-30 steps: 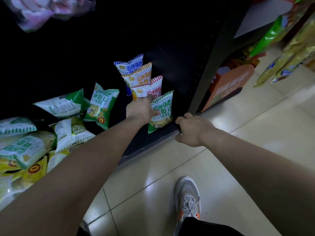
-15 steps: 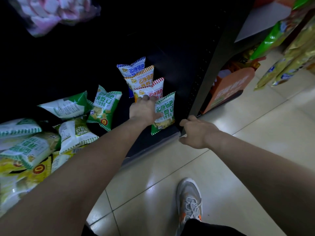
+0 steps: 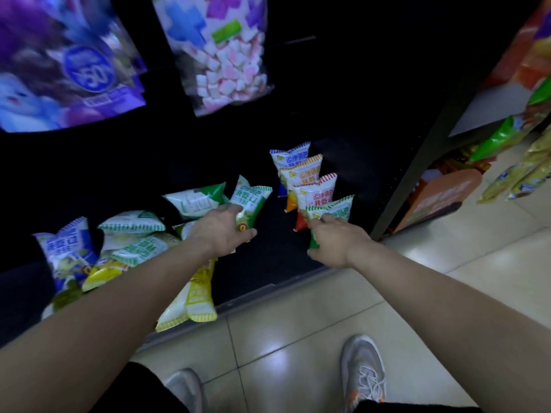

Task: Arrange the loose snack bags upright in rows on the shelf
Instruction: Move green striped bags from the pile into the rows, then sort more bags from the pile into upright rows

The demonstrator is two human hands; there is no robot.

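Observation:
On the dark bottom shelf (image 3: 268, 263) a row of upright snack bags runs front to back at the right: blue (image 3: 289, 159), orange (image 3: 301, 174), red (image 3: 316, 193) and a green front bag (image 3: 337, 210). My right hand (image 3: 334, 242) grips that front green bag at its lower left. My left hand (image 3: 222, 231) holds another green bag (image 3: 252, 201) standing left of the row. A loose heap of green, yellow and blue bags (image 3: 131, 248) lies at the left, partly under my left arm.
Large candy bags (image 3: 223, 52) and a purple pack (image 3: 68, 64) hang above the shelf. A black upright post (image 3: 417, 162) bounds the shelf on the right, with an orange box (image 3: 441, 198) and more bags beyond it. My shoes (image 3: 363, 374) stand on the tiled floor.
My left hand left the front green bag and moved left to take hold of the other green bag. My right hand rose from the shelf edge onto the front green bag. The camera tilted up.

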